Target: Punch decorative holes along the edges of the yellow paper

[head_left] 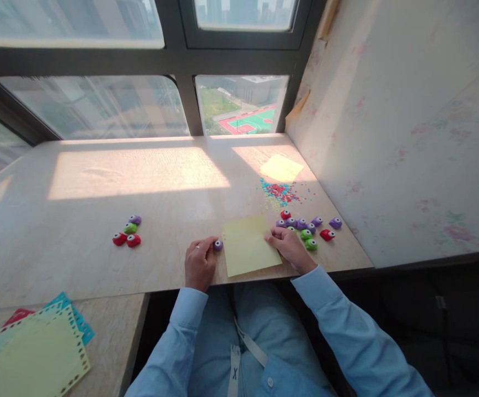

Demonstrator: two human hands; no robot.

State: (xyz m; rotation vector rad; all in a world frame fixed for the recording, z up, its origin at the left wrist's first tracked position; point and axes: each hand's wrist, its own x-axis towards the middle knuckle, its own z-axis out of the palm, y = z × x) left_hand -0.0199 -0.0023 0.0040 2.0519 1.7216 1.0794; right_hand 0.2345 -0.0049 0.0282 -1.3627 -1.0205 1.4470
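Note:
A sheet of pale yellow paper [251, 248] lies at the front of the sill before me. My right hand [291, 248] pinches its right edge between thumb and fingers. At the sheet's left edge, my left hand [201, 260] is closed around a small purple craft punch [218, 245]. A few small marks, perhaps punched holes, show on the left edge just above that punch. Beside my right hand sits a cluster of purple, green and red craft punches, among them a green punch [311, 244] and a red punch [327, 235].
Left of my hands stand several more punches, including a red punch [133, 241]. Punched-out confetti [279, 192] is scattered near another yellow sheet [283, 167]. Papers with punched edges [36, 353] are stacked at lower left. A wall [408, 138] bounds the right side, windows the back.

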